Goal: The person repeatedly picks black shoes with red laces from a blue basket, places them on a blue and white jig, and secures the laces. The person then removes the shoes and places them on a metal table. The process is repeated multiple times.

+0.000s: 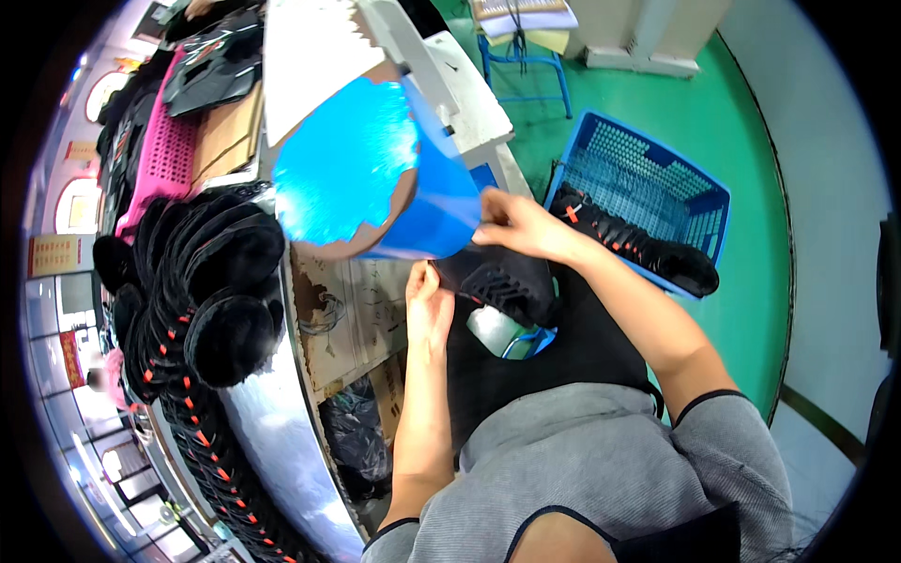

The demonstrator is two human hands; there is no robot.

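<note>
L hand (427,289) nearly closed, thumb + fingers pinching L edge of black shoe upper (497,284). R hand (521,225) half-curled at upper's top edge, tips by blue cover (352,164); can't tell if it's gripping. Upper sits over lap, btwn hands, far end behind cover. Risk: cover blocks view of that end, so fingers could get too close to whatever's under it; if R hold is loose, upper may twist or slip lapward. Further out: R, blue basket (710,211) w/ more uppers (648,249); L, long stacked row (211,432) on bench, could topple if bumped.
</note>
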